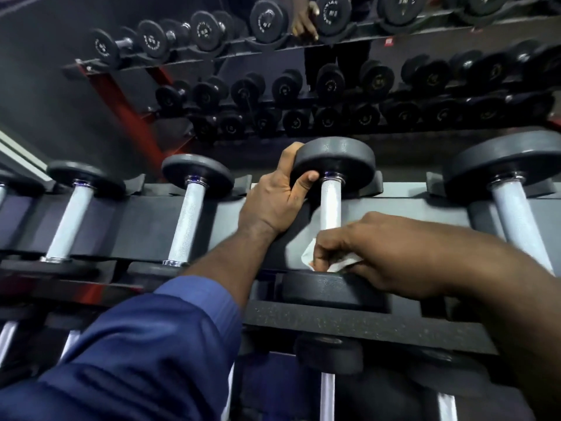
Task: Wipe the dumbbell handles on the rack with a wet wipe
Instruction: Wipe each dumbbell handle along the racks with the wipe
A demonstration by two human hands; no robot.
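The left hand (273, 199) clasps the far head (337, 159) of a dumbbell (331, 291) lying on the rack (406, 196), its thumb pressed on the head's near face. The right hand (373, 253) pinches a white wet wipe (307, 253) against the near end of the handle (331, 205).

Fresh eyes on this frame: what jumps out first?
Centre frame, the left hand grips the far head of one dumbbell on the rack. Just below, the right hand holds a white wet wipe at the near end of that dumbbell's pale handle. Across the top, rows of black dumbbells fill the view, seemingly in a mirror.
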